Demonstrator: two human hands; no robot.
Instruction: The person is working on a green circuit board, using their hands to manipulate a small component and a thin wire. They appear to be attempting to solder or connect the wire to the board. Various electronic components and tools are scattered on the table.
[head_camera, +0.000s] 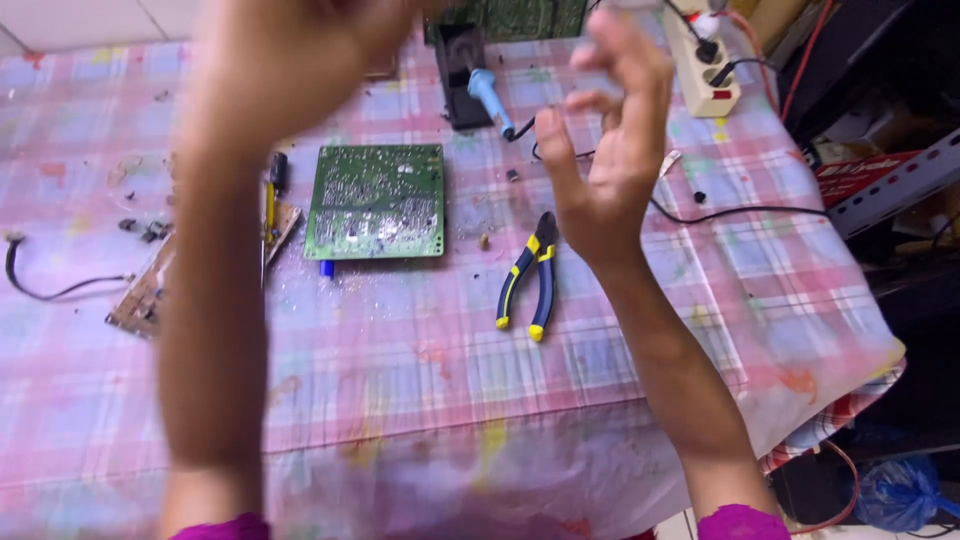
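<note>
Head view of a soldering bench. Both forearms were raised above the table; the left hand was blurred and cut by the upper frame edge, so whether it was spread or closed could not be told, while the right hand was held loosely open, fingers curled, pinching nothing visible. The green circuit board lay solder-side up on the checked tablecloth, below and between the hands and touched by neither. Yellow-and-blue pliers lay just right of it; a blue-handled soldering iron rested by its black stand behind the board, its black cord trailing under the right hand toward a power strip. A second, brown board and a screwdriver lay under the left forearm. Judged risks: a lowering right hand could snag the cord and drag the iron, possibly hot, onto cloth or skin; the left forearm could sweep the screwdriver or brown board off the table.
</note>
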